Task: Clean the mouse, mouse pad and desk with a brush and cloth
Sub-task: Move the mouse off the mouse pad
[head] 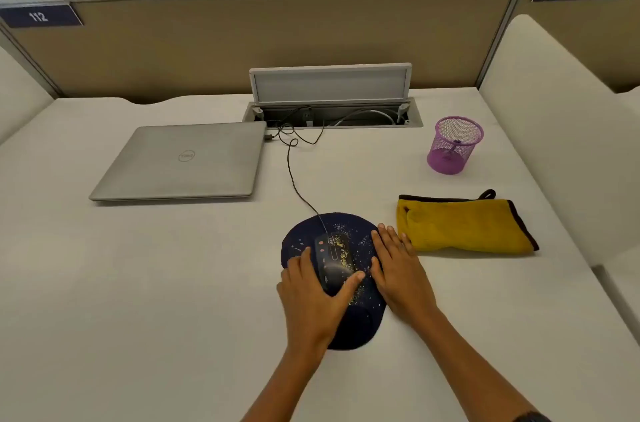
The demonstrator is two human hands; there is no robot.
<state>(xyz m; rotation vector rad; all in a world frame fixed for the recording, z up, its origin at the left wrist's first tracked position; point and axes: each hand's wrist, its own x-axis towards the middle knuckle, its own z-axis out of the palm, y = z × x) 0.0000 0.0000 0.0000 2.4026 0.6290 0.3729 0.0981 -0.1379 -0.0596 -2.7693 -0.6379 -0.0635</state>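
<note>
A dark wired mouse point(333, 257) lies on a round navy mouse pad point(349, 227) near the desk's front middle. Yellowish crumbs are scattered over both. My left hand point(313, 300) wraps the mouse from behind, thumb on its right side, fingers on its left. My right hand point(398, 269) rests flat, fingers apart, on the pad's right edge and the white desk point(156, 283). A folded yellow cloth point(464, 226) with dark trim lies just right of my right hand. A brush handle shows inside the purple mesh cup point(454, 144).
A shut silver laptop point(187, 160) lies at the back left. The mouse cable point(294, 179) runs back to an open cable tray point(332, 113). Low beige partitions with the numbers 112 and 113 close off the back. A white side panel point(554, 131) bounds the right.
</note>
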